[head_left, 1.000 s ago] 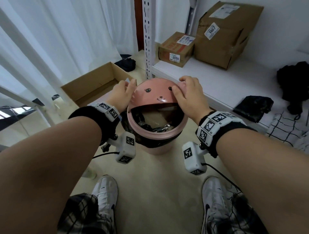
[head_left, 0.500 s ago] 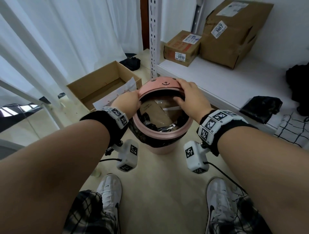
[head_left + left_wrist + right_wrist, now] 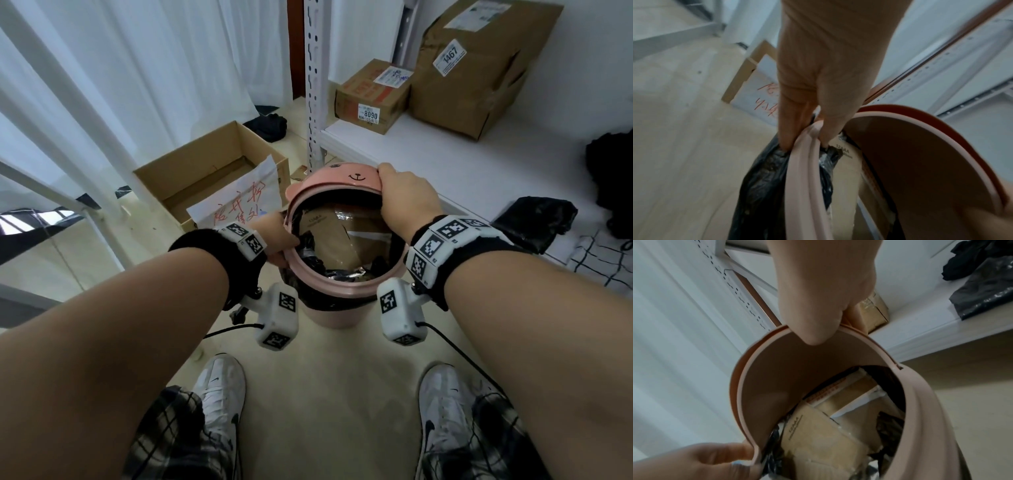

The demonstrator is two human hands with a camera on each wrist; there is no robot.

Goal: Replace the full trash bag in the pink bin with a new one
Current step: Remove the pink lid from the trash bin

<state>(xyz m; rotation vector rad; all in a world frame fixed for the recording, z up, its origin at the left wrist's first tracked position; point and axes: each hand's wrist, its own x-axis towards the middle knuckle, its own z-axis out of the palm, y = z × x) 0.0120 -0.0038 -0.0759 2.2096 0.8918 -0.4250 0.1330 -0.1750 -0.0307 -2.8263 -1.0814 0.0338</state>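
Beige floor (image 3: 329,394) carried the pink bin (image 3: 334,313) just ahead of two white sneakers (image 3: 219,387), beside a white shelf (image 3: 445,161). From the head view the left hand (image 3: 274,236) sat at the near-left of the bin's ring rim (image 3: 346,282), mostly hidden behind its wrist band. Only the left wrist camera showed its fingers (image 3: 791,123) curled over that rim, pinching it with the black trash bag (image 3: 760,186) folded down outside. The right hand (image 3: 407,202) gripped the tilted bear-face lid (image 3: 346,176); the right wrist view showed its thumb (image 3: 813,331) on the lid's underside, the other fingers hidden behind the lid. That view also looked into the bag, full of brown cardboard (image 3: 818,441). Farther off, an open carton (image 3: 205,171) stood on the floor, with taped parcels (image 3: 472,65) and a crumpled black bag (image 3: 537,222) on the shelf.
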